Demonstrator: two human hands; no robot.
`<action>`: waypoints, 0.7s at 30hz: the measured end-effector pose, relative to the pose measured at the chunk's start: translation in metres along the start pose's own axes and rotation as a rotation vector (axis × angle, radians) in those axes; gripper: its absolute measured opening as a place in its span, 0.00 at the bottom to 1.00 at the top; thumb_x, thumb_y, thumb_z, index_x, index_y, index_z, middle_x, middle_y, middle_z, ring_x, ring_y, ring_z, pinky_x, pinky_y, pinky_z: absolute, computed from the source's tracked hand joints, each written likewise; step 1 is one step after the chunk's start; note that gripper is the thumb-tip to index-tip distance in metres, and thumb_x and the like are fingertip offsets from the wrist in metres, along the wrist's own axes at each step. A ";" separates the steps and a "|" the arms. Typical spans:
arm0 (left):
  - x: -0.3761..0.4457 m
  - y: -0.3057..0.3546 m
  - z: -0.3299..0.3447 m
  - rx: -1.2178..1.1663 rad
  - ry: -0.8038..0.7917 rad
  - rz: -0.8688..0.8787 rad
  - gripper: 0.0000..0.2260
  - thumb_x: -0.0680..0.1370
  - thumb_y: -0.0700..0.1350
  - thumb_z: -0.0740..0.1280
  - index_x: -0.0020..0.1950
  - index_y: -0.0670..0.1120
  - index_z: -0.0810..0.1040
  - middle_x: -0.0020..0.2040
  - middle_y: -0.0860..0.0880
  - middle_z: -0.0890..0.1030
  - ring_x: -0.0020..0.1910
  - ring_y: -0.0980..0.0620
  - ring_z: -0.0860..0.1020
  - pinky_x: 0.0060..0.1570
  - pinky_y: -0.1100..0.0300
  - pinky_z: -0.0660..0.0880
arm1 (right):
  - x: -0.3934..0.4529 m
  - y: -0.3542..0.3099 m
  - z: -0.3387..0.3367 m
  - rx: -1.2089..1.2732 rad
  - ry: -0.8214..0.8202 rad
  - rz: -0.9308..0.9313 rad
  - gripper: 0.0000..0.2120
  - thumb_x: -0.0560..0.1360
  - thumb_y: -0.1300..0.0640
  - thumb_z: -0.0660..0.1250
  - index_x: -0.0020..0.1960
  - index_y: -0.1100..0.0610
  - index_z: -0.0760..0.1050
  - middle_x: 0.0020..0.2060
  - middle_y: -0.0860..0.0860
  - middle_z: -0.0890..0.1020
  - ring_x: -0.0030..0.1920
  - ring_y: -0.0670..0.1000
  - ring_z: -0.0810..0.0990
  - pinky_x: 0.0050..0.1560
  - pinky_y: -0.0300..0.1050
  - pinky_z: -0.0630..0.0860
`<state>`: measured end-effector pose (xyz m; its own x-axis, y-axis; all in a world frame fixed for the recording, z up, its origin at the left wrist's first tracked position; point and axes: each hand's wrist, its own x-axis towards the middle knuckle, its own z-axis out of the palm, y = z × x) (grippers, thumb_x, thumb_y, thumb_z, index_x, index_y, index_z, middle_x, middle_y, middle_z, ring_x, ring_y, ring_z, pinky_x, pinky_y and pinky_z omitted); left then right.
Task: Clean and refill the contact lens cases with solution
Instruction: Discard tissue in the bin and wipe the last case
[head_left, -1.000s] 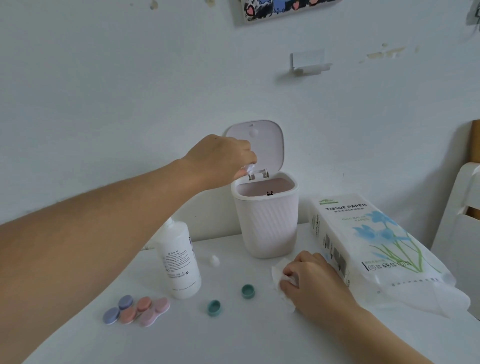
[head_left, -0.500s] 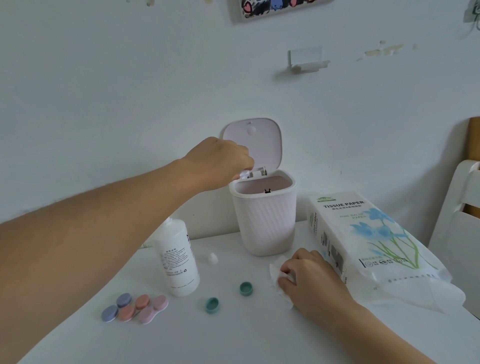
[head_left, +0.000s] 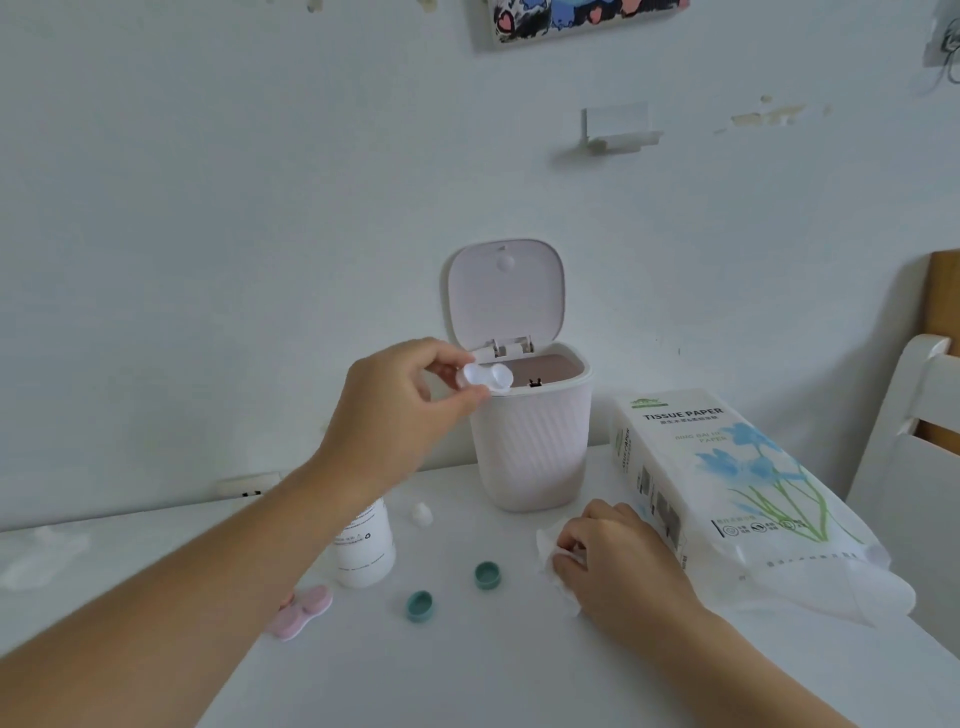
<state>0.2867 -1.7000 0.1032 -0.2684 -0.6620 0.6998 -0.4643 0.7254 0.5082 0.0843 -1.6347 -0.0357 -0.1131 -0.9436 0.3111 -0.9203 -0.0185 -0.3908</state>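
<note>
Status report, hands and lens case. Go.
Left hand pinches clear lens case beside open bin. Right hand grips tissue on table. Two green caps off. Nothing in the way.

The left hand (head_left: 400, 415) is raised at the end of an outstretched forearm, thumb and fingers pinching a clear lens case (head_left: 485, 375). The right hand (head_left: 618, 558) rests low on the tabletop (head_left: 467, 665), knuckles up, fingers curled onto a white tissue (head_left: 550, 564).
</note>
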 end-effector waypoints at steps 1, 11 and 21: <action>-0.017 -0.002 -0.001 -0.030 -0.011 -0.009 0.06 0.71 0.48 0.78 0.45 0.57 0.84 0.36 0.64 0.80 0.25 0.58 0.68 0.29 0.72 0.66 | 0.000 0.000 0.000 -0.007 0.005 0.003 0.09 0.79 0.48 0.62 0.47 0.50 0.79 0.47 0.43 0.75 0.52 0.48 0.70 0.45 0.41 0.64; -0.116 -0.058 -0.004 -0.185 -0.095 -0.315 0.09 0.72 0.45 0.79 0.45 0.59 0.85 0.26 0.61 0.72 0.26 0.59 0.68 0.30 0.72 0.65 | -0.002 -0.012 -0.014 0.293 0.199 0.052 0.05 0.76 0.50 0.71 0.42 0.49 0.82 0.39 0.44 0.80 0.44 0.45 0.77 0.45 0.44 0.72; -0.128 -0.059 0.000 -0.297 -0.115 -0.342 0.14 0.70 0.50 0.79 0.50 0.67 0.83 0.34 0.60 0.81 0.28 0.61 0.73 0.30 0.70 0.70 | 0.017 -0.070 -0.033 0.910 0.042 0.129 0.05 0.75 0.51 0.72 0.42 0.44 0.85 0.33 0.44 0.84 0.30 0.38 0.74 0.32 0.29 0.71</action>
<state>0.3489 -1.6582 -0.0167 -0.2420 -0.8770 0.4151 -0.2852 0.4732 0.8335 0.1345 -1.6381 0.0258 -0.2242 -0.9440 0.2422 -0.2522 -0.1838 -0.9501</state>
